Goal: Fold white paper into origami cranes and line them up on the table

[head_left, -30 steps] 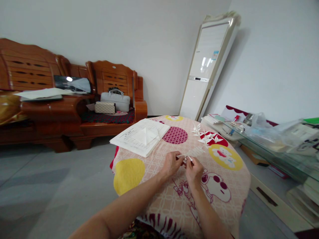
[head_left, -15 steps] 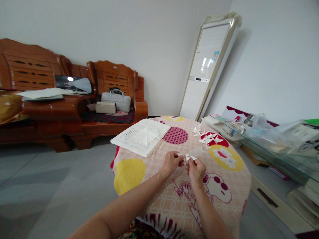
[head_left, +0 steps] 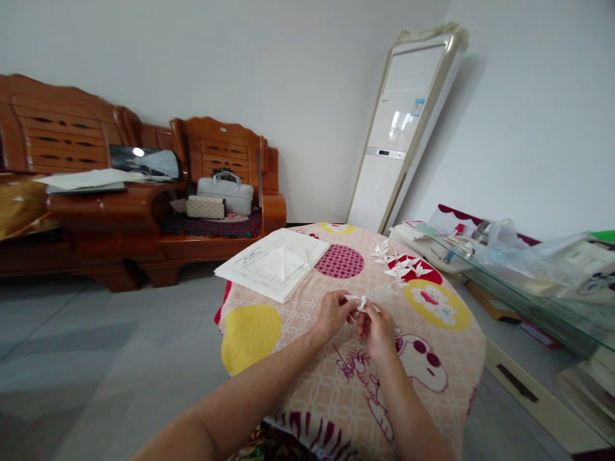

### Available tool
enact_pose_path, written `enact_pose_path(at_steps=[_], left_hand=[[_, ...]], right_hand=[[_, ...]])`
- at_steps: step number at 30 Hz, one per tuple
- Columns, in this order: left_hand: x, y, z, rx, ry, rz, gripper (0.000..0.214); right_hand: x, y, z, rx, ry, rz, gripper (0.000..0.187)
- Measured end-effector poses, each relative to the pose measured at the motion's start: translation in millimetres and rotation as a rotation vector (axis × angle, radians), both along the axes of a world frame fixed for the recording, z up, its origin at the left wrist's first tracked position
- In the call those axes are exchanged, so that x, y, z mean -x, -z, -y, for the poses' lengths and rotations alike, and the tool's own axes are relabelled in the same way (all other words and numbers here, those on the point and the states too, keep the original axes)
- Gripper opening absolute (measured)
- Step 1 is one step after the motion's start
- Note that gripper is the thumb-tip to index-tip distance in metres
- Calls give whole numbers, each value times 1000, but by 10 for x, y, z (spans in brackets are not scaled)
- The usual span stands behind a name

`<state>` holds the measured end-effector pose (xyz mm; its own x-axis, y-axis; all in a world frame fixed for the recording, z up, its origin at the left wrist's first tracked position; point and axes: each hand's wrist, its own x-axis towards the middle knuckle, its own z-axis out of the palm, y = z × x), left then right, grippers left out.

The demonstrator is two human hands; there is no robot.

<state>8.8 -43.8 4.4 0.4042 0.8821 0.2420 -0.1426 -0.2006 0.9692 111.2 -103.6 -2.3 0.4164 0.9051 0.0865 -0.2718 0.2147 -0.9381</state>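
Note:
Both of my hands meet over a table covered with a pink cartoon-print cloth [head_left: 298, 384]. My left hand [head_left: 331, 315] and my right hand [head_left: 377, 330] each pinch a small white folded paper figure [head_left: 361, 301] between the fingertips, holding it just above the cloth. Several finished white folded paper figures [head_left: 398, 264] lie on the far right part of the table. A stack of white paper sheets [head_left: 271, 262] with a folded piece on top lies at the far left of the table.
A wooden sofa [head_left: 144, 211] with a white bag [head_left: 225, 192] stands at the back left. A tall white air conditioner [head_left: 398, 134] stands in the corner. A glass shelf [head_left: 519, 282] with bags and papers runs along the right. Grey floor lies to the left.
My hands have kept working the small paper figure, turning it slightly between the fingertips. The view has drifted a little to the left; nothing else on the table moved.

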Motion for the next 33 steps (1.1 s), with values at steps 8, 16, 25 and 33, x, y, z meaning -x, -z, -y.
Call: enact_pose_path(at_steps=[8,16,25,33], left_hand=[[52,-34,-17,61,170,-36,28],[64,-61,31,220,193,38,33],[21,-5,32,273,140,127,36],[69,-53,14,129,190,8,34]], right_hand=[[-1,18,30,0,62,152,31],[-21,38,7,-5,92,74,28],[-8,4,25,1,94,-10,26],[-46,-5,24,26,41,-13,29]])
